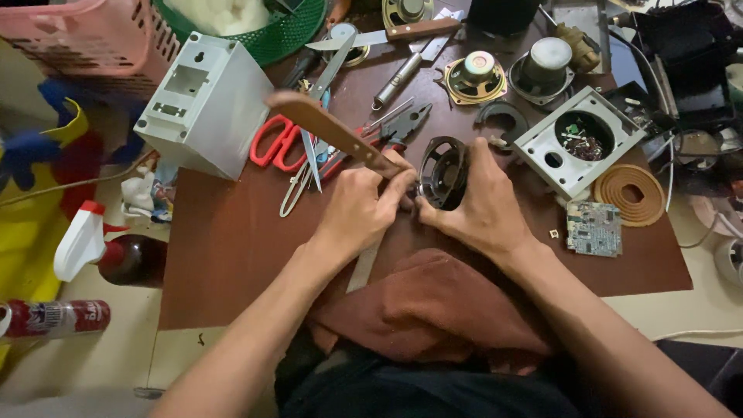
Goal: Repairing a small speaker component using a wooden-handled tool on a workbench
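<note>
Left hand [357, 213] grips knife [333, 135]: wooden handle points up-left, blade runs down toward cloth [433, 310]. Right hand [478, 203] clamps black speaker frame [443, 172] on edge at board [232, 240] centre, just right of the knife hand, fingertips touching.

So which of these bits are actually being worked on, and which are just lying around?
In use:
- left hand, gripping the wooden-handled knife
- right hand, steadying the black speaker frame

Lying about:
- red-handled scissors
- white plastic housing
- white speaker panel
- green circuit board
- two loose speakers
- spray bottle
</note>
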